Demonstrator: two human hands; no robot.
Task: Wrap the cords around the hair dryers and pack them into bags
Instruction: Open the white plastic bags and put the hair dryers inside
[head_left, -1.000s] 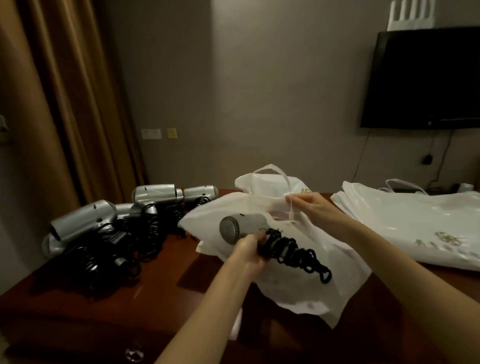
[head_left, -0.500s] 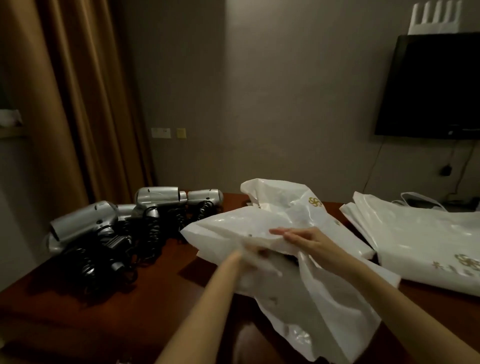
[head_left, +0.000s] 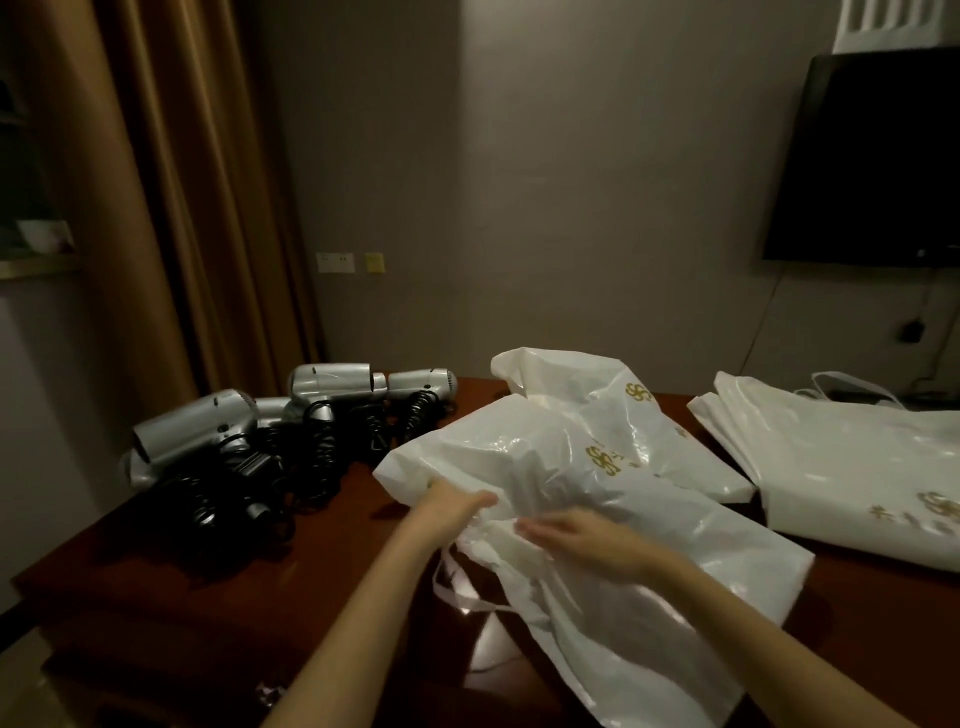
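Note:
A white plastic bag (head_left: 597, 457) with a gold logo lies crumpled on the dark wooden table (head_left: 208, 597) in front of me. My left hand (head_left: 454, 509) holds the bag's edge at its near left side. Just to the right, my right hand (head_left: 587, 538) lies on the bag with its fingers stretched out. No hair dryer shows in either hand; the bag's contents are hidden. Several silver hair dryers (head_left: 197, 436) with black coiled cords (head_left: 322, 452) are piled on the table's left. The bag's ribbon handles (head_left: 457, 587) hang loose below my left wrist.
A second white bag (head_left: 623, 400) lies behind the first one. A flat stack of white bags (head_left: 857, 457) covers the table's right side. A dark television (head_left: 872, 166) hangs on the right wall and a brown curtain (head_left: 171, 208) at the left.
A second ago my left hand held a cord-wrapped hair dryer at the bag's mouth. The dryer went inside and is out of sight; both hands now lie on the bag's near edge.

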